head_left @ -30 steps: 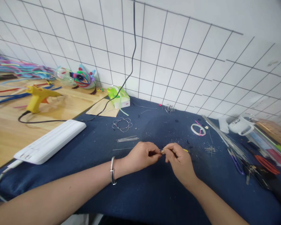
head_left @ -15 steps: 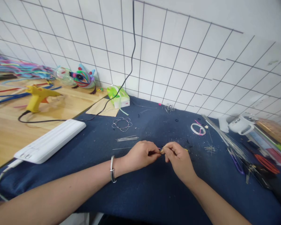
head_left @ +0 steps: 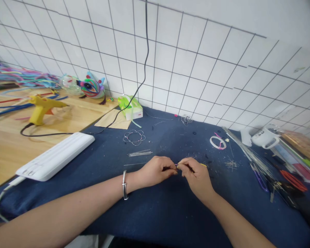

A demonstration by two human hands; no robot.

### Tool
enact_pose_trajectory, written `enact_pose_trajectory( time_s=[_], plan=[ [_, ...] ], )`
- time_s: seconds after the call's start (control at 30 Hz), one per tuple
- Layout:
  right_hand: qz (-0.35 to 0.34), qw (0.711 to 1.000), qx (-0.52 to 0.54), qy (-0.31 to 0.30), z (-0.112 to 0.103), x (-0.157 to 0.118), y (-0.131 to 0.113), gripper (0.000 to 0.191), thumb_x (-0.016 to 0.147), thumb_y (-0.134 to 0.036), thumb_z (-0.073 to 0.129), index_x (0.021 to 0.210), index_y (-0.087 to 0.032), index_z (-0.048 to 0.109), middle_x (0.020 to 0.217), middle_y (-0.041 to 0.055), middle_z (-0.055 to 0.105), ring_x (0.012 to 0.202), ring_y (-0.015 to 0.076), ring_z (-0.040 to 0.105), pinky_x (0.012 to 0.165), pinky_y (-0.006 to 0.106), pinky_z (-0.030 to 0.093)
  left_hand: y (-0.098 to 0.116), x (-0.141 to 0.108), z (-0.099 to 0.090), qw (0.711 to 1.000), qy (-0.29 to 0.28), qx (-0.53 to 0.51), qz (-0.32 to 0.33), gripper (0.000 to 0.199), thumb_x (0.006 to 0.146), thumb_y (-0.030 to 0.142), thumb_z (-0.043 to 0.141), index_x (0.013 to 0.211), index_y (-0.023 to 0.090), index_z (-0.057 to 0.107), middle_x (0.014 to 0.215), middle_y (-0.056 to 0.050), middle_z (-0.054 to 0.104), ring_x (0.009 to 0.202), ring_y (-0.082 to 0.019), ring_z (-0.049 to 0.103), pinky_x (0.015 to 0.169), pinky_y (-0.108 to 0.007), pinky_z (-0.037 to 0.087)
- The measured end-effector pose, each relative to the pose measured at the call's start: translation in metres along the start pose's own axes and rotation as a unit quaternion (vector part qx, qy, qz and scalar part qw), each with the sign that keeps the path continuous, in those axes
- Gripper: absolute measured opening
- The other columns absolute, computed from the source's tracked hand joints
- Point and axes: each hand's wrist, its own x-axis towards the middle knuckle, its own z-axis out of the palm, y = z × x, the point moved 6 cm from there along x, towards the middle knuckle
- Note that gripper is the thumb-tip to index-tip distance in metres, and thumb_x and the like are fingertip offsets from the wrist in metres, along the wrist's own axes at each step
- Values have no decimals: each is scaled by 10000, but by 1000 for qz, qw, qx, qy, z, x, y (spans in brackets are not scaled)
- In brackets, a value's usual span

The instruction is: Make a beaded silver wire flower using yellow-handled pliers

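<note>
My left hand [head_left: 157, 170] and my right hand [head_left: 196, 175] meet over the dark blue cloth, each closed in a pinch. Between their fingertips shows a thin purple strand [head_left: 176, 165], mostly hidden by the fingers. A single straight wire [head_left: 134, 164] runs up to the far side of my left hand; whether it is held I cannot tell. Just beyond lies a small bundle of cut wires [head_left: 140, 153]. Farther back is a flower-shaped wire ring [head_left: 134, 137] with pinkish bits at its joints. A yellow piece [head_left: 203, 165] sticks out behind my right hand.
A white power bank [head_left: 56, 156] with a cable lies at left, near a yellow glue gun [head_left: 42, 108]. To the right are a white coil [head_left: 218, 142], scattered wire bits [head_left: 231, 163], long wires [head_left: 244, 148], purple-handled scissors [head_left: 259, 177], red-handled pliers [head_left: 293, 179] and a white mug [head_left: 266, 137].
My right hand's fingertips have shifted slightly, and a little more of the purple strand shows between the hands. Both hands stay pinched in nearly the same place.
</note>
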Motion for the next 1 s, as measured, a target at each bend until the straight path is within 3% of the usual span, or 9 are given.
enact_pose_trajectory(
  time_s=[0.3, 0.47, 0.73, 1.0],
  plan=[
    [-49, 998, -12, -48, -3, 5, 2, 118, 832, -218, 471, 799, -206, 583, 664, -33, 543, 598, 83, 507, 600, 205, 395, -7, 0, 4, 990, -44, -113, -72, 165, 796, 244, 520, 855, 155, 645, 752, -4, 597, 677, -97, 538, 635, -190, 409],
    [-85, 996, -31, -21, -4, 3, -1, 113, 830, -212, 484, 799, -208, 592, 749, -14, 588, 691, 98, 542, 663, 220, 418, -9, -1, 7, 988, -34, -130, -81, 137, 776, 222, 529, 809, 143, 637, 750, -5, 601, 686, -99, 536, 633, -189, 408],
    [-212, 974, -85, 7, -3, -3, -12, 112, 832, -178, 488, 868, -204, 590, 798, 6, 618, 768, 111, 568, 725, 243, 443, -5, -1, 3, 992, -16, -105, -65, 113, 765, 196, 522, 766, 150, 626, 727, 5, 597, 664, -90, 522, 620, -184, 391],
    [-184, 979, -80, 26, -6, -2, -10, 98, 819, -185, 511, 851, -203, 602, 795, 2, 620, 756, 106, 572, 708, 239, 448, -9, -2, 4, 988, -9, -125, -94, 120, 767, 212, 518, 779, 152, 622, 737, 4, 600, 662, -95, 530, 607, -188, 402]
  ],
)
